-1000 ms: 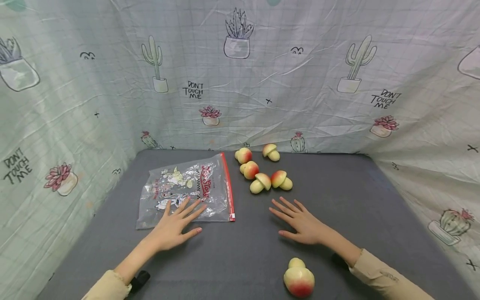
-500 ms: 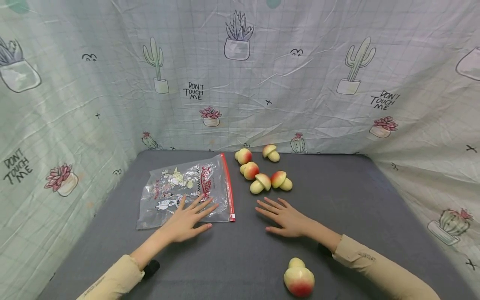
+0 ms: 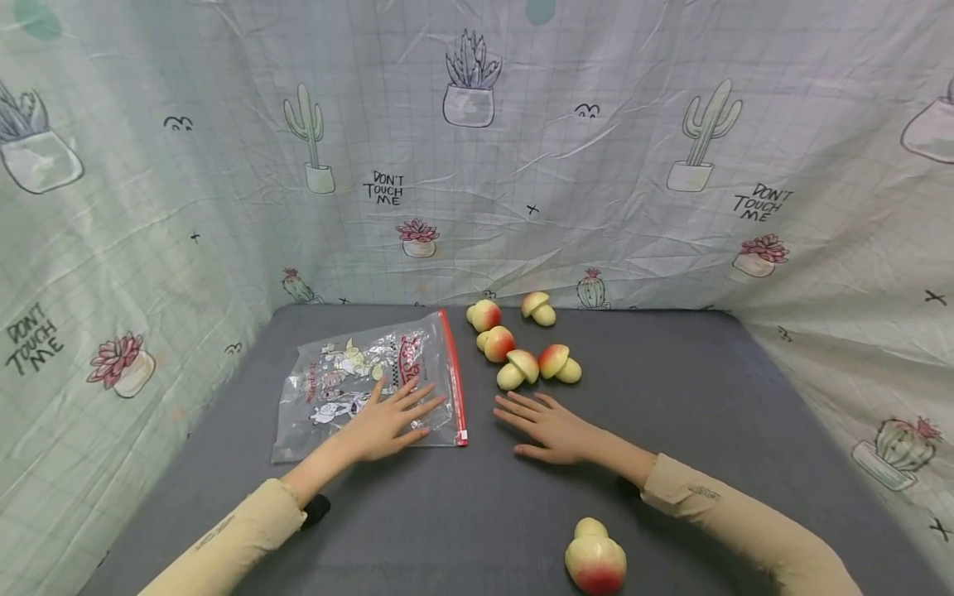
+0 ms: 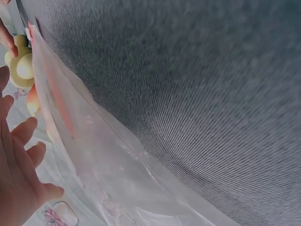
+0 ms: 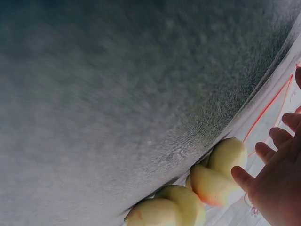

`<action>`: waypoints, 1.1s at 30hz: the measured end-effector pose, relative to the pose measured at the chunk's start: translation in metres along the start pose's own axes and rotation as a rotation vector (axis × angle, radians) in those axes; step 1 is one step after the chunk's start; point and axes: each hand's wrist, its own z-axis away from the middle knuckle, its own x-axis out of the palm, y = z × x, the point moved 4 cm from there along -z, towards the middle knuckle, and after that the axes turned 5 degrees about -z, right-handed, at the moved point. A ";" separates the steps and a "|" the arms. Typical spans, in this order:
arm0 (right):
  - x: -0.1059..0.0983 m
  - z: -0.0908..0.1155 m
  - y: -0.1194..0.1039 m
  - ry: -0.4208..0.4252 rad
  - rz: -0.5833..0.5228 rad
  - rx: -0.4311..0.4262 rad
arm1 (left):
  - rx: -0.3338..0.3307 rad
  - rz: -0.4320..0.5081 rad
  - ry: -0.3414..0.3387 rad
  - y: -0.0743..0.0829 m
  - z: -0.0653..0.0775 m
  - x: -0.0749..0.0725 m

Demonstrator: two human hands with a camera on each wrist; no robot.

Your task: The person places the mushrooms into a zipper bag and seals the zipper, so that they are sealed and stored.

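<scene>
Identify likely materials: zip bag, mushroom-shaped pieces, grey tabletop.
Bag: glossy clear plastic film, likely; see-through, creased, bright glints.
Mushroom-shaped pieces: smooth, satin; soft highlights suggest coated foam or plastic, can't tell which.
Tabletop: matte, probably woven fabric; fine ribs in left wrist view.

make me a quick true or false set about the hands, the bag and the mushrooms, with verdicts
1. In the head view, the left hand overlaps the plastic bag. True.
2. Six mushroom pieces lie on the table. True.
3. The right hand grips a mushroom piece. False: it holds nothing.
4. The zip strip is blue. False: it is red.
5. One piece lies apart, nearer the person than the other five. True.
</scene>
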 end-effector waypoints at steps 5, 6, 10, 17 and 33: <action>0.001 -0.008 0.003 -0.008 0.003 0.023 | 0.016 -0.005 -0.011 -0.003 -0.007 0.002; 0.001 -0.010 0.003 -0.009 0.001 0.027 | 0.018 -0.008 -0.013 -0.003 -0.008 0.002; 0.001 -0.018 0.006 -0.010 0.016 0.043 | 0.014 -0.010 -0.034 -0.007 -0.012 0.005; 0.005 -0.032 0.005 0.006 0.033 0.015 | 0.028 -0.019 -0.064 -0.009 -0.017 0.009; 0.008 -0.060 0.001 -0.052 0.083 0.027 | 0.082 -0.103 -0.058 -0.016 -0.028 0.014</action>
